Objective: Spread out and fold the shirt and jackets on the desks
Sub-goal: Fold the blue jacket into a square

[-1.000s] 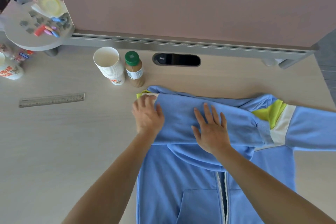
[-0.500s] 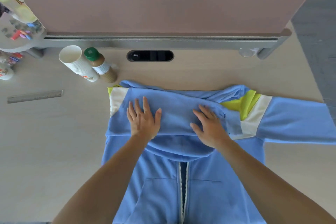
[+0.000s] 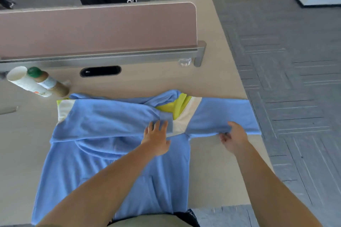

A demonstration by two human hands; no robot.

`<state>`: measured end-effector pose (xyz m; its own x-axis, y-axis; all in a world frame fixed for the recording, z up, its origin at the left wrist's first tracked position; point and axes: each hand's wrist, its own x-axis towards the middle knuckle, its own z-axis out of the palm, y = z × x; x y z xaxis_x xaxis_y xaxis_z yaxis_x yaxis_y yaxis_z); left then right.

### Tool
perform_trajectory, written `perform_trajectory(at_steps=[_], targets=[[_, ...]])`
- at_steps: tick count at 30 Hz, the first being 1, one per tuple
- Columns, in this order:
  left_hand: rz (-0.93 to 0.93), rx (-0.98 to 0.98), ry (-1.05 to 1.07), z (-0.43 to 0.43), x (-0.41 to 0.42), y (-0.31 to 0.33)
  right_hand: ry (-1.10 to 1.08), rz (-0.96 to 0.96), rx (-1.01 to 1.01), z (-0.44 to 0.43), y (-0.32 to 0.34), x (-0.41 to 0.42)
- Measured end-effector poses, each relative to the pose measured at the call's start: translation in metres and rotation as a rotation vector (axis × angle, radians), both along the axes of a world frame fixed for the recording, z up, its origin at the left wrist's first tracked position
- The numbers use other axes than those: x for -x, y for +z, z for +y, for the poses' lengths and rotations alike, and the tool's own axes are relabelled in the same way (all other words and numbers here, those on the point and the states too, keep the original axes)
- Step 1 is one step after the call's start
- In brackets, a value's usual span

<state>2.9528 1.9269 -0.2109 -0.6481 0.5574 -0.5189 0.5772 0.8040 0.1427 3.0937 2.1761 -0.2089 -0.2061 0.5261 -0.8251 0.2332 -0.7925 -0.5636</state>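
Hands parted: my left hand (image 3: 156,139) presses flat on the folded sleeve (image 3: 110,116); my right hand (image 3: 234,139) now pinches the outstretched sleeve (image 3: 223,112).

The jacket (image 3: 92,116) lies on the tabletop (image 3: 212,83). At its 10 o'clock sit a cup stack (image 3: 27,82) and, just beside it, a bottle (image 3: 49,84); a ruler (image 3: 8,110) lies at 9 o'clock; the partition (image 3: 92,29) stands at 12 o'clock.

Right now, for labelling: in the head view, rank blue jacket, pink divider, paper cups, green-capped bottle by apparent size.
1. blue jacket
2. pink divider
3. paper cups and green-capped bottle: look alike, unranked.
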Motion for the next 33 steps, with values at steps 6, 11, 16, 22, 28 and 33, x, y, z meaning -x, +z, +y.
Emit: perform_trajectory(at_steps=[6, 11, 16, 22, 28, 33], targets=[[-0.141, -0.246, 0.252, 0.028, 0.004, 0.043, 0.519, -0.162, -0.775, -0.012, 0.017, 0.017], [-0.326, -0.749, 0.67, 0.055, 0.016, 0.084, 1.188, 0.194, -1.528, -0.095, 0.018, 0.042], [-0.364, -0.651, 0.83, 0.037, 0.023, 0.079, 1.841, 0.304, -1.543, -0.14, -0.008, 0.027], [-0.124, -0.182, 0.637, 0.001, 0.011, 0.04, 1.777, 0.224, -1.447, -0.124, -0.017, 0.016], [-0.016, 0.045, 0.493, 0.016, 0.014, 0.031, 1.695, 0.001, -1.214, -0.099, 0.001, 0.03], [0.069, 0.025, 0.398, 0.018, 0.022, 0.035, 1.608, -0.08, -1.066, -0.092, 0.007, 0.05]])
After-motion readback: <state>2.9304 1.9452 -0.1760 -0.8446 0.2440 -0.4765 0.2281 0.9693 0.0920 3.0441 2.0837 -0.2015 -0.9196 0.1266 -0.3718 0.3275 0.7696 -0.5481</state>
